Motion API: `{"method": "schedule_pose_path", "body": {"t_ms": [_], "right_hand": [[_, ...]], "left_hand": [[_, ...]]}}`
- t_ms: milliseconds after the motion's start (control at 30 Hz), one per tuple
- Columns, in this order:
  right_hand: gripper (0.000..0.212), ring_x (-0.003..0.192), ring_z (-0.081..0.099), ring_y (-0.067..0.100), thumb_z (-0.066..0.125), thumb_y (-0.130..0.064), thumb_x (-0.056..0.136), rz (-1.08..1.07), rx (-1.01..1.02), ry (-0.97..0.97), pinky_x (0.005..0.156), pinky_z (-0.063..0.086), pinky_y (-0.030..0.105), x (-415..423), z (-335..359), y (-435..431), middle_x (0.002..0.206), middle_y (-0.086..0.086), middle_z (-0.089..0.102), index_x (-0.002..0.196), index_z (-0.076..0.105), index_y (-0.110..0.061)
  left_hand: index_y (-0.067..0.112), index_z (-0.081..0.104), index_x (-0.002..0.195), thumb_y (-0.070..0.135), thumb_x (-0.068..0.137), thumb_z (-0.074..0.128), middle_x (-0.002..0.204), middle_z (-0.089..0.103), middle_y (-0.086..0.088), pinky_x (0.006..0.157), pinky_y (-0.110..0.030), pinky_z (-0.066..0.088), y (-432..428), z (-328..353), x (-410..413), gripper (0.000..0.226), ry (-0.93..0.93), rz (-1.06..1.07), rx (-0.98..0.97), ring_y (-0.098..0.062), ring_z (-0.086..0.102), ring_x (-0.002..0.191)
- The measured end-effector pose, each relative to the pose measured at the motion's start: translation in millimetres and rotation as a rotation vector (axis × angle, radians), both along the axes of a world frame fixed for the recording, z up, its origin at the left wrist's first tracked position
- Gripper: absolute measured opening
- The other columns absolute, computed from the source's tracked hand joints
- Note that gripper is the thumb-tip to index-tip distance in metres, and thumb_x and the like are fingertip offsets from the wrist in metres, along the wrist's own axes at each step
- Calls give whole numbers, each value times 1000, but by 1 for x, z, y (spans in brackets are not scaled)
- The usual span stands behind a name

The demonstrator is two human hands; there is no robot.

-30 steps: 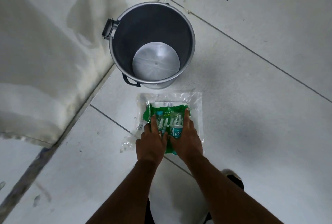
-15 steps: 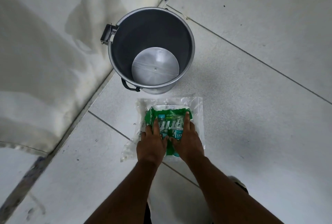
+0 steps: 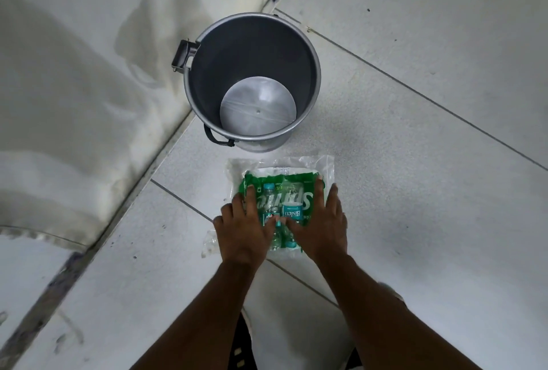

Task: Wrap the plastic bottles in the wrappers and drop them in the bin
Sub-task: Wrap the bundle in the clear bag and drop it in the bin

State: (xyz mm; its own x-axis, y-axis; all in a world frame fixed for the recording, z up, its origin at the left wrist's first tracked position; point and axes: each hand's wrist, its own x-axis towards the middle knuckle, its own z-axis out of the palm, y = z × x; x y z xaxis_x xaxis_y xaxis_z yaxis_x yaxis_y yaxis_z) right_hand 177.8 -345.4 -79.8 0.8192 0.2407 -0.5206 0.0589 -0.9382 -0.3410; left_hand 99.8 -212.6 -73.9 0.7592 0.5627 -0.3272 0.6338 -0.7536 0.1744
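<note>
Two small clear plastic bottles [image 3: 292, 206] with teal labels lie side by side on a green wrapper [image 3: 308, 191], which rests on a clear plastic wrapper [image 3: 296, 163] spread on the floor. My left hand [image 3: 244, 227] lies flat on the left side of the bundle, fingers spread. My right hand [image 3: 323, 226] presses the right side, fingers spread over the green wrapper's edge. Neither hand grips anything that I can see. A grey metal bin [image 3: 317, 73] stands open just beyond the wrappers, with nothing inside.
White tiled floor [image 3: 415, 162] stretches to the right. A white wall [image 3: 74, 88] runs along the left, close to the bin. My shoes [image 3: 391, 289] show near the bottom edge.
Both hands have spread wider over the bundle, fingers moving out toward the wrapper's sides. The bottles and bin stay where they were.
</note>
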Motion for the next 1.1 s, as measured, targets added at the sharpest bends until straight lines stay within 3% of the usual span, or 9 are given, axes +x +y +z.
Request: {"method": "schedule_pose_path", "body": {"t_ms": [100, 167, 233, 400, 500, 733, 900, 1000, 1100], "right_hand": [[119, 151, -2, 36, 57, -77, 74, 7, -60, -19, 118, 12, 60, 3, 13, -9, 164, 13, -13, 151, -20, -30], [122, 150, -5, 36, 54, -82, 72, 12, -105, 0, 118, 9, 61, 7, 12, -15, 164, 12, -16, 150, -23, -29], [127, 150, -4, 37, 56, -84, 68, -10, -119, 51, 117, 10, 63, 11, 8, -18, 164, 12, -14, 150, -23, -29], [141, 148, 12, 41, 67, -86, 54, -150, -61, 202, 114, 21, 66, 12, -17, -14, 165, 14, -2, 151, -19, -29], [146, 144, 24, 45, 71, -85, 48, -207, -32, 233, 110, 31, 65, 8, -30, -8, 164, 16, 7, 150, -17, -31], [137, 126, 46, 40, 74, -78, 55, -104, -29, 131, 100, 43, 57, 6, -34, -9, 142, 17, 42, 152, -8, -28], [125, 123, 50, 36, 84, -55, 62, -146, 119, 71, 92, 52, 51, -2, -32, 1, 141, 14, 40, 152, -1, -32], [118, 126, 49, 36, 81, -51, 69, -157, 103, 35, 91, 51, 51, -5, -33, 10, 148, 13, 36, 153, 2, -27], [103, 121, 51, 34, 76, -51, 75, -135, 38, 37, 88, 52, 48, -4, -37, 16, 141, 12, 42, 151, 13, -20]], "left_hand": [[19, 25, 150, 75, 75, 53, 152, 37, -16, 104, -61, 32, 8, 11, -1, 97, -3, 31, 35, -38, 32, 137], [24, 5, 154, 85, 71, 43, 162, 12, -15, 112, -66, 15, 15, 9, -1, 110, 97, 57, -22, -38, 6, 148], [28, -12, 152, 91, 64, 41, 164, -3, -12, 114, -67, 8, 21, 3, -1, 121, 182, 72, -93, -37, -5, 149], [26, -21, 148, 86, 49, 67, 157, 27, -15, 108, -61, 33, 22, -15, 0, 146, 234, 264, -299, -40, 35, 138], [25, -23, 148, 84, 44, 73, 151, 35, -16, 103, -59, 38, 22, -21, 2, 154, 216, 331, -318, -40, 42, 132], [36, -21, 146, 88, 46, 65, 148, 32, -16, 103, -70, 31, 8, -33, 0, 142, 255, 247, -301, -42, 34, 135], [35, -24, 147, 83, 58, 62, 152, 25, -20, 98, -63, 42, -6, -31, 5, 133, 225, 175, -270, -42, 44, 126], [34, -29, 145, 82, 64, 56, 159, 8, -26, 99, -62, 38, -22, -32, 8, 127, 249, 63, -196, -45, 40, 129], [37, -27, 146, 72, 74, 60, 158, 8, -27, 96, -63, 43, -33, -40, 7, 118, 224, 41, -152, -43, 45, 124]]}}
